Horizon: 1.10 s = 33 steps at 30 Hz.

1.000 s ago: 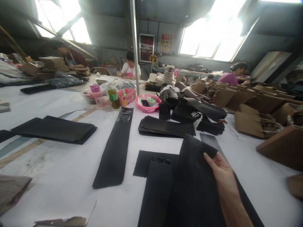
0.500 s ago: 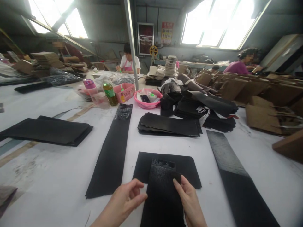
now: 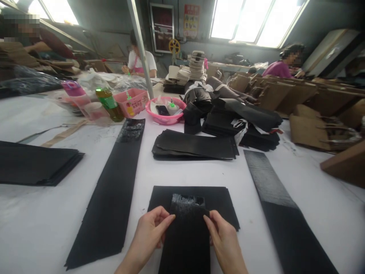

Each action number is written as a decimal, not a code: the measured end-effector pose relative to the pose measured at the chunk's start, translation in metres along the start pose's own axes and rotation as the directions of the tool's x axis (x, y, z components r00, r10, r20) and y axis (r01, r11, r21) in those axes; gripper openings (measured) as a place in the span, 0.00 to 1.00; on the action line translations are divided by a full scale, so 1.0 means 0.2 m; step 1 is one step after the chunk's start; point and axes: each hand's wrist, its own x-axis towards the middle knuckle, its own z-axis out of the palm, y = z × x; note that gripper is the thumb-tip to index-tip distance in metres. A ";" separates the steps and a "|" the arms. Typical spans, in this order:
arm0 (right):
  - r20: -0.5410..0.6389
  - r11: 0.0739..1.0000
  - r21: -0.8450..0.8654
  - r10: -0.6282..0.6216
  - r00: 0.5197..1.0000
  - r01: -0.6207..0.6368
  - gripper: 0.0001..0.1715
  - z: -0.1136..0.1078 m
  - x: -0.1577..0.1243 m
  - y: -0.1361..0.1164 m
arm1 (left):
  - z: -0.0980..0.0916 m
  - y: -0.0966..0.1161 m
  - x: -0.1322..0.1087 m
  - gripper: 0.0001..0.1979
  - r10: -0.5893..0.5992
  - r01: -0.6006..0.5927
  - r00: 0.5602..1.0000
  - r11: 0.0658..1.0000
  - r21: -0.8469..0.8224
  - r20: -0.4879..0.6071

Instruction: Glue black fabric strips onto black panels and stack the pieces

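Observation:
Between my hands is a long black strip (image 3: 186,239), its far end showing a shiny, wet-looking patch. My left hand (image 3: 151,232) pinches the strip's left edge near that end. On the opposite edge, my right hand (image 3: 222,234) pinches the corner between thumb and fingers. Beneath the far end lies a wider stack of black sheets (image 3: 219,194) on the white table. To the left rests a long pile of black strips (image 3: 114,186) with a glossy far end. Another black strip (image 3: 285,213), whitish at its far part, lies to the right.
Black sheet stacks (image 3: 194,144) lie further back. A pink basin (image 3: 165,119) holds a phone and a small bottle; beside it stand a pink basket (image 3: 132,102) and a green-labelled bottle (image 3: 110,104). Brown paper bags (image 3: 308,129) crowd the right. Several people work behind.
My left hand has closed on the strip's left edge; before, its fingers were apart beside it. My right hand keeps its pinch. The view has shifted slightly right and down.

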 end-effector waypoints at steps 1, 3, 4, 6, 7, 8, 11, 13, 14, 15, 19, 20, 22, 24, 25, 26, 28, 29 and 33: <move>0.006 0.999 -0.039 -0.001 1.000 0.001 0.19 0.00 0.01 0.00 | 0.00 0.00 0.00 0.20 -0.007 0.007 1.000 1.000 0.004 0.004; 0.007 0.995 -0.101 -0.006 1.000 0.007 0.18 -0.01 0.02 -0.01 | -0.01 0.00 0.01 0.20 -0.010 0.010 1.000 1.000 0.009 0.019; 0.004 0.992 -0.129 -0.001 1.000 0.001 0.18 -0.01 0.03 -0.01 | -0.01 0.00 0.02 0.20 -0.008 0.008 1.000 1.000 0.009 0.027; -0.004 0.983 -0.179 0.029 1.000 -0.029 0.19 -0.02 0.05 -0.02 | -0.02 -0.01 0.03 0.20 -0.012 0.012 0.998 1.000 0.002 0.054; -0.010 0.978 -0.201 0.049 0.999 -0.050 0.20 -0.02 0.06 -0.02 | -0.02 -0.02 0.04 0.20 -0.021 0.021 0.997 1.000 -0.005 0.074; -0.019 0.973 -0.220 0.068 0.998 -0.070 0.21 -0.02 0.06 -0.02 | -0.03 -0.02 0.05 0.20 -0.031 0.032 0.995 0.999 -0.013 0.094; -0.045 0.956 -0.274 0.097 0.994 -0.106 0.22 -0.01 0.08 -0.01 | -0.04 -0.04 0.08 0.20 -0.057 0.062 0.989 0.997 -0.034 0.136; -0.050 0.945 -0.305 0.109 0.993 -0.119 0.23 0.00 0.08 0.00 | -0.04 -0.04 0.08 0.20 -0.061 0.066 0.989 0.997 -0.034 0.135; -0.049 0.940 -0.317 0.120 0.992 -0.129 0.23 0.00 0.08 0.01 | -0.03 -0.04 0.08 0.20 -0.064 0.068 0.990 0.997 -0.030 0.126; -0.048 0.934 -0.328 0.132 0.990 -0.141 0.23 0.00 0.09 0.01 | -0.03 -0.03 0.08 0.20 -0.069 0.072 0.991 0.997 -0.022 0.113; -0.051 0.908 -0.383 0.162 0.986 -0.169 0.24 0.00 0.10 0.03 | -0.01 0.00 0.07 0.20 -0.099 0.098 0.994 0.995 0.033 0.049; -0.048 0.902 -0.398 0.163 0.985 -0.169 0.25 0.00 0.11 0.04 | 0.00 0.00 0.07 0.20 -0.106 0.104 0.994 0.994 0.044 0.036; -0.044 0.887 -0.428 0.170 0.985 -0.172 0.25 0.00 0.11 0.03 | 0.00 0.00 0.07 0.19 -0.118 0.117 0.993 0.992 0.051 0.016; -0.041 0.873 -0.452 0.182 0.983 -0.180 0.26 -0.01 0.12 0.03 | 0.00 0.00 0.08 0.19 -0.122 0.122 0.993 0.991 0.047 0.005; -0.044 0.868 -0.461 0.188 0.981 -0.187 0.26 -0.01 0.12 0.02 | 0.01 -0.01 0.08 0.19 -0.122 0.122 0.993 0.992 0.044 0.002; -0.045 0.864 -0.466 0.192 0.980 -0.191 0.26 -0.01 0.12 0.02 | 0.01 -0.01 0.08 0.20 -0.122 0.122 0.993 0.992 0.045 -0.002; -0.047 0.857 -0.475 0.201 0.978 -0.199 0.26 -0.01 0.12 0.02 | 0.01 -0.02 0.09 0.20 -0.124 0.124 0.992 0.991 0.056 -0.008; -0.049 0.853 -0.480 0.207 0.977 -0.204 0.26 0.00 0.12 0.01 | 0.01 -0.02 0.09 0.20 -0.125 0.126 0.992 0.990 0.065 -0.013; -0.050 0.849 -0.481 0.222 0.974 -0.218 0.25 0.00 0.13 0.02 | 0.02 -0.03 0.10 0.20 -0.126 0.128 0.992 0.986 0.107 -0.026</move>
